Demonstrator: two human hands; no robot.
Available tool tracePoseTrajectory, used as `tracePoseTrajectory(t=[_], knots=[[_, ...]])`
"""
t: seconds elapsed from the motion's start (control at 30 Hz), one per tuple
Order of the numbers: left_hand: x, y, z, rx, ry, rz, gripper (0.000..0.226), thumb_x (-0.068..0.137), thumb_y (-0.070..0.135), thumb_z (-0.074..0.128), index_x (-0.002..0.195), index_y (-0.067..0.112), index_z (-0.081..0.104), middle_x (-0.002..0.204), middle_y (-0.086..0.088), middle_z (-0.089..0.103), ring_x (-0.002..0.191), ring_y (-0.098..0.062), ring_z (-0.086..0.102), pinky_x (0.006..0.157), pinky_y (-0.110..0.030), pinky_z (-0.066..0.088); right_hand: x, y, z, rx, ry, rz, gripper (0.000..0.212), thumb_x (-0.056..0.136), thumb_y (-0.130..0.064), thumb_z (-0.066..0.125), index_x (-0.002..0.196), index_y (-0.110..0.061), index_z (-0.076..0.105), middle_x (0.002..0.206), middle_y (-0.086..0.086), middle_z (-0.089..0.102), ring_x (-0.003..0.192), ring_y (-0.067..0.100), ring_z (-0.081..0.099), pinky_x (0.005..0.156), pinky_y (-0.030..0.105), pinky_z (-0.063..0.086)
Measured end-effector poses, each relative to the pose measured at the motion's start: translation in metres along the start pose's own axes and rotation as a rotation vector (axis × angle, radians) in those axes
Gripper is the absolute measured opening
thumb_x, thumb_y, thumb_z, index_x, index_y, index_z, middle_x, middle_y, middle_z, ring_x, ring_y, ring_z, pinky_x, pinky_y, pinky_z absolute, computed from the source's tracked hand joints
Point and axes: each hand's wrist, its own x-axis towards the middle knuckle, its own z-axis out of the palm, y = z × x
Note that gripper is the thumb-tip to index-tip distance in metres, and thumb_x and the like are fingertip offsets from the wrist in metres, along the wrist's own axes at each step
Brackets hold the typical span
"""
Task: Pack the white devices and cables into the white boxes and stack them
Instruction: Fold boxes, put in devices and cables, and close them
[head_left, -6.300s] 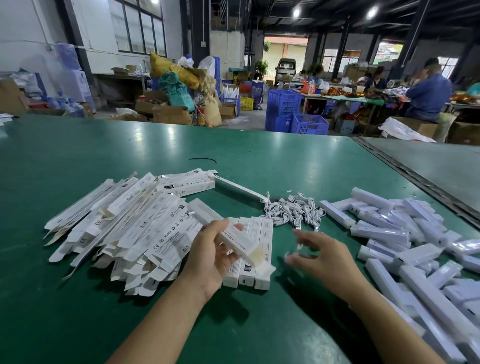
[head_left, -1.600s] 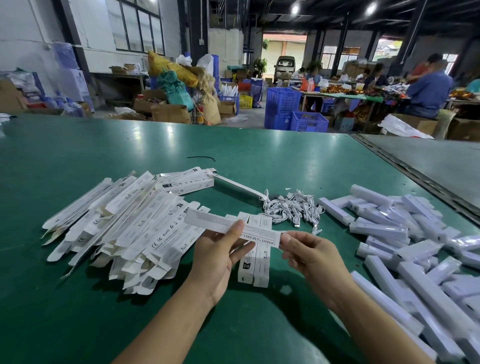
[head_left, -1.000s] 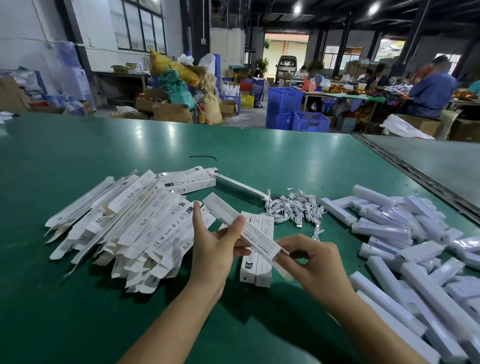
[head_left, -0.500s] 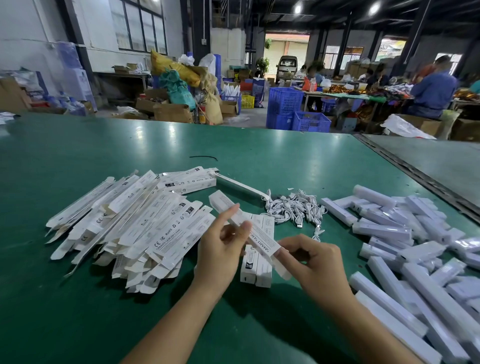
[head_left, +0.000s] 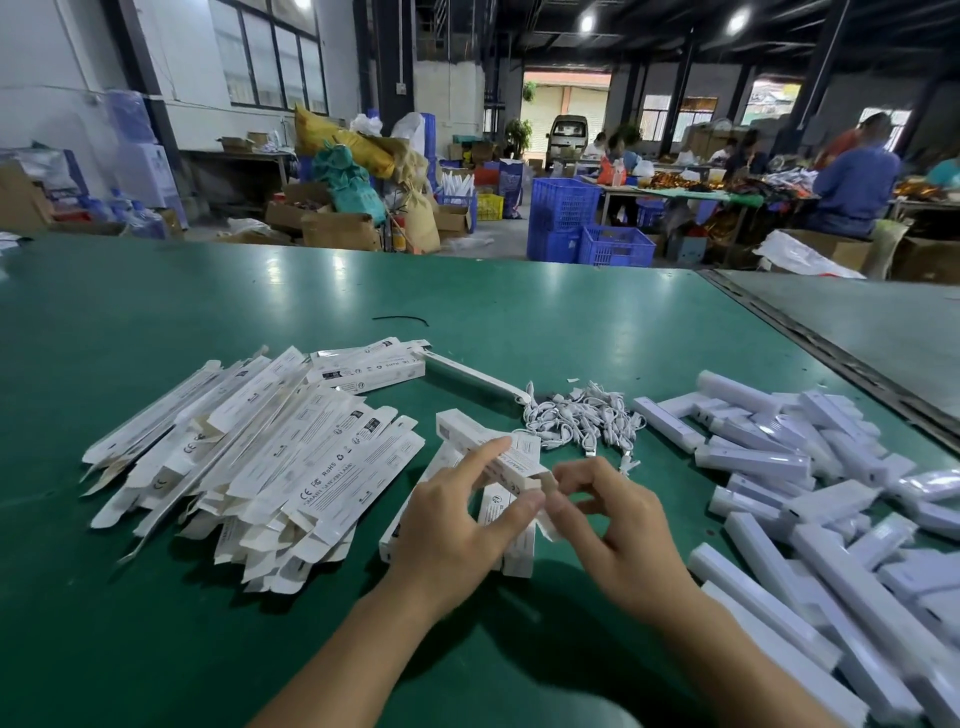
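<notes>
I hold a long white box (head_left: 467, 437) above the green table (head_left: 519, 322), its far end pointing up and left. My left hand (head_left: 457, 525) grips its near part between thumb and index finger. My right hand (head_left: 618, 525) pinches the flap at the box's near end. Packed white boxes (head_left: 514, 545) lie side by side under my hands. A heap of flat unfolded boxes (head_left: 270, 457) spreads to the left. Coiled white cables (head_left: 582, 418) lie in a pile behind my hands. White bar-shaped devices (head_left: 810, 499) are piled at the right.
One loose white device (head_left: 467, 376) lies behind the cables, and a short black tie (head_left: 400, 319) lies farther back. A metal seam (head_left: 831, 358) divides this table from a grey one at the right. Crates, cartons and seated workers fill the hall beyond.
The box has swung from level across my hands to pointing away and left. My right hand has moved in to its near end and now pinches the flap.
</notes>
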Motion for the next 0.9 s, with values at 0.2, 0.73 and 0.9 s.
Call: tracePoseTrajectory(t=[0.2,0.73,0.9], knots=[[0.003,-0.004,-0.004,-0.088,0.039,-0.070,0.057,0.073,0.062,0.063,0.124,0.037,0.064,0.083,0.024,0.067,0.094,0.004,0.064,0.083,-0.010,0.045,0.002,-0.001,-0.008,0.001,-0.205,-0.142,0.033,0.077,-0.021,0.065,0.109,-0.016,0.065,0.137,-0.008,0.057,0.124,0.007,0.056,0.100,0.023,0.045],[0.004,-0.004,-0.005,-0.222,-0.191,0.038,0.032,0.091,0.059,0.046,0.121,0.061,0.057,0.097,0.026,0.063,0.092,0.000,0.060,0.080,-0.014,0.048,-0.001,-0.001,0.009,-0.084,0.146,-0.106,0.025,0.078,-0.023,0.079,0.096,-0.009,0.069,0.099,-0.008,0.071,0.082,0.008,0.067,0.072,0.029,0.056],[0.004,-0.006,-0.003,-0.227,-0.210,0.028,0.030,0.095,0.050,0.047,0.124,0.057,0.055,0.095,0.027,0.061,0.084,0.004,0.056,0.078,-0.014,0.046,-0.001,0.002,0.009,-0.090,0.181,-0.151,0.021,0.076,-0.017,0.080,0.090,-0.006,0.069,0.096,-0.003,0.071,0.078,0.011,0.067,0.069,0.030,0.056]])
